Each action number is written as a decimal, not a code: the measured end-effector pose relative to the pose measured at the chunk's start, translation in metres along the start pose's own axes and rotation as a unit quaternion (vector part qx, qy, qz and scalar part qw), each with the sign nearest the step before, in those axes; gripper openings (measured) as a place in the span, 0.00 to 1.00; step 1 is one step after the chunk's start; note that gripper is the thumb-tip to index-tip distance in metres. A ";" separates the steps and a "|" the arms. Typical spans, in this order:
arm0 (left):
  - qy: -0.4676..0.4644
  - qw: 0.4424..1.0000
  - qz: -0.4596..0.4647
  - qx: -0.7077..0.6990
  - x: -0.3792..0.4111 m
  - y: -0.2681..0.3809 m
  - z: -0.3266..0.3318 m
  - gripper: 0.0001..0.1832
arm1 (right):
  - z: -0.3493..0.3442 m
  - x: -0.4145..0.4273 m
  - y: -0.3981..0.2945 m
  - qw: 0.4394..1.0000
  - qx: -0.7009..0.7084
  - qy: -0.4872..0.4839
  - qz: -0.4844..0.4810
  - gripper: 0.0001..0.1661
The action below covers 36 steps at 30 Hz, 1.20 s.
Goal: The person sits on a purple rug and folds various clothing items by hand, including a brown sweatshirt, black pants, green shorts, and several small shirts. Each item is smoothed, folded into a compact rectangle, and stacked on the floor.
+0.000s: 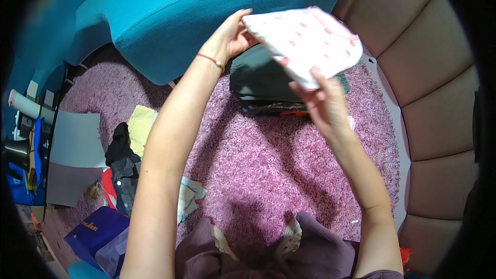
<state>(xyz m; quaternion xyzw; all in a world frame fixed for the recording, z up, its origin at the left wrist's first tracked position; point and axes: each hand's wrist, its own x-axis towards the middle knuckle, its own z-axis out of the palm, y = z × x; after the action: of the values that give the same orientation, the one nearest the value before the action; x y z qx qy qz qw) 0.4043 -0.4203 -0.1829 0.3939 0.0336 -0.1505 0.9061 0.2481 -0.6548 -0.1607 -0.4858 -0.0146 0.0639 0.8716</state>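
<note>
A folded white garment with red strawberry prints and a pink edge (pixel 310 41) is held up above a stack of folded clothes. My left hand (pixel 239 35) grips its left corner, thumb on top. At its near edge, my right hand (pixel 323 99) holds it between thumb and fingers. Beneath it, the stack on the rug has a dark green folded garment (pixel 257 75) on top, with dark and patterned fabrics under that. The garment I hold hides part of the stack.
A turquoise sofa (pixel 186 19) stands beyond the pink shag rug (pixel 248 163). Loose clothes, among them a yellow cloth (pixel 140 130) and a dark garment (pixel 126 180), lie at left near a blue bag (pixel 97 232). A padded beige panel (pixel 438 124) curves along the right.
</note>
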 end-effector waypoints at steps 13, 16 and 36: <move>0.176 0.974 0.019 0.138 0.006 -0.125 -0.116 0.21 | -0.073 0.049 0.070 0.617 -0.725 -0.121 -0.281 0.41; 0.203 0.961 0.132 0.131 0.023 -0.121 -0.080 0.16 | -0.112 0.072 0.083 0.577 -0.777 -0.117 -0.222 0.54; 0.414 0.392 0.034 0.821 -0.279 -0.046 -0.374 0.40 | -0.048 -0.014 0.115 0.687 -0.625 -0.281 -0.240 0.09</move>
<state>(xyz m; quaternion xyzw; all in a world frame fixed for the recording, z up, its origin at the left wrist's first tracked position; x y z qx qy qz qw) 0.1464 -0.1105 -0.4230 0.9616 0.2516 0.1071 0.0226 0.2274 -0.6374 -0.2830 -0.8576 -0.4112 -0.0375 0.3066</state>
